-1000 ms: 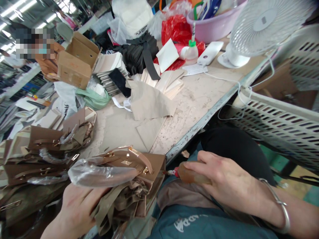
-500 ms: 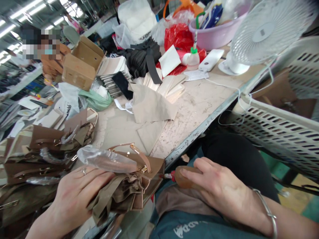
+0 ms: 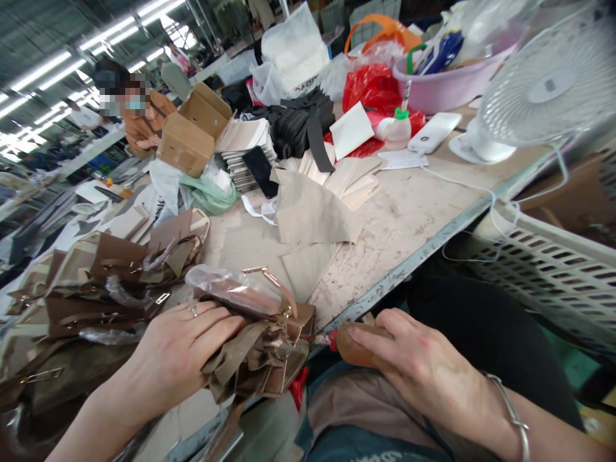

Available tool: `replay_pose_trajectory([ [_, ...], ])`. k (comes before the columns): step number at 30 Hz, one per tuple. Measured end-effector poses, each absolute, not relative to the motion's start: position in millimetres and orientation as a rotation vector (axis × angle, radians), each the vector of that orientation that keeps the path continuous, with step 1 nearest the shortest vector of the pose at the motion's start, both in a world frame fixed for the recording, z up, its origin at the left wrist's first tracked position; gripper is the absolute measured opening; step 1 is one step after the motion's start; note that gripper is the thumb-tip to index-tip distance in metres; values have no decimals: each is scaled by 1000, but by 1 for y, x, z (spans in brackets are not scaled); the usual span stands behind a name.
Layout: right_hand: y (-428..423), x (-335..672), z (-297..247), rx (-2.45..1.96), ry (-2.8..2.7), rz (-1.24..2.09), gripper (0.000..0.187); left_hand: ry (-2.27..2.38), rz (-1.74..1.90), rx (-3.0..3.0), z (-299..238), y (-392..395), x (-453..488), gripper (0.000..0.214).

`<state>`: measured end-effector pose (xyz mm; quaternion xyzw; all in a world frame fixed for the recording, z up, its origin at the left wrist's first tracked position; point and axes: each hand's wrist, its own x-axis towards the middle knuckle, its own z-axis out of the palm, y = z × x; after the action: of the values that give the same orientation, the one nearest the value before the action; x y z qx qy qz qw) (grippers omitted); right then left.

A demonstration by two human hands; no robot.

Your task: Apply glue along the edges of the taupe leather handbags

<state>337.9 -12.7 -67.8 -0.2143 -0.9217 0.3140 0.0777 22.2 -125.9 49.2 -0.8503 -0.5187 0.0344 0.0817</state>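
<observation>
My left hand (image 3: 180,343) is closed around a brown handbag (image 3: 269,366), fingers pressing on its upper side. The bag lies tilted at the table edge, with gathered olive-brown fabric at its side and a handle wrapped in clear plastic (image 3: 231,289). My right hand (image 3: 414,359) grips a rounded amber squeeze bottle (image 3: 359,345) with a red part near its thin tip. That tip points left and meets or nearly meets the bag's edge; actual contact is too small to tell. Something red hangs below the bag.
More brown handbags (image 3: 120,256) crowd the left. Tan material pieces (image 3: 312,205), a black phone (image 3: 260,170) and a cardboard box (image 3: 187,138) lie farther back. A white fan (image 3: 543,90) stands at right above a plastic crate (image 3: 553,263). A masked person (image 3: 144,119) is across the table.
The view has shifted, so the table and background appear farther right. My left hand and the bag have turned slightly; the bottle stays at the bag's right edge.
</observation>
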Motion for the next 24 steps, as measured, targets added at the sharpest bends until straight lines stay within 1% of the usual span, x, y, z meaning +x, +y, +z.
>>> replay_pose_trajectory([
  [2,-17,338,-67,-611,-2791,926,43,-1545,106,-2531,46,-126,23,20],
  [6,-27,336,-72,-559,-2828,808,51,-1558,106,-2522,41,-122,24,21],
  [13,-30,340,-89,-540,-2792,549,42,-1461,122,-2505,40,-111,25,23],
  [17,-29,345,-88,-568,-2747,568,42,-1471,127,-2499,41,-108,26,25],
  [21,-34,347,-86,-500,-2791,626,39,-1517,155,-2502,40,-107,26,25],
  [24,-36,347,-89,-498,-2806,592,40,-1535,166,-2498,39,-106,26,23],
])
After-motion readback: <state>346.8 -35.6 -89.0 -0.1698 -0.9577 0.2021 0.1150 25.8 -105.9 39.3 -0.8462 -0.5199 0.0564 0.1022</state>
